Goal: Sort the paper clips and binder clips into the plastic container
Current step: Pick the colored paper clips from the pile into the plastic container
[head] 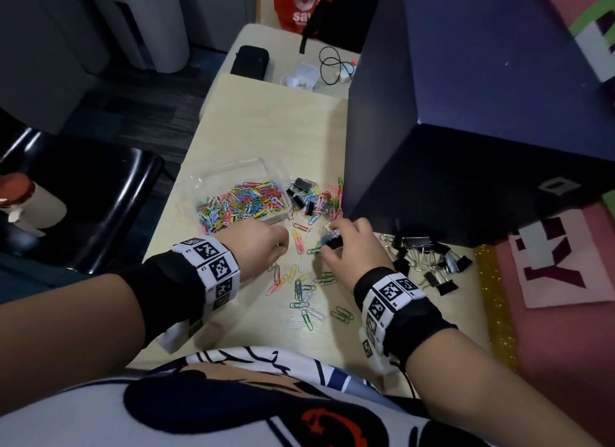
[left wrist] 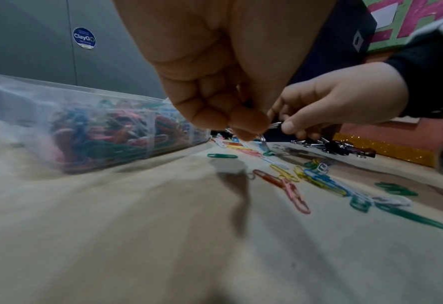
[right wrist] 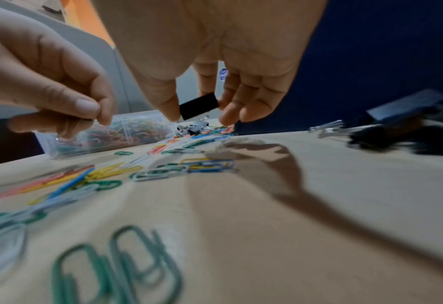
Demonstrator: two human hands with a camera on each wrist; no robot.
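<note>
Sorting clips, one black binder clip lifted above the table.

Pinched between thumb and fingers of right hand, long axis tilted, roughly across the palm. Left hand curled, fingertips together on something thin, perhaps a paper clip; cannot tell for sure. Plastic container, full of coloured paper clips, lying forward and to the left of both hands, nearer to the left one. Loose paper clips scattered between the wrists; binder clip pile just right of the right hand.
</note>
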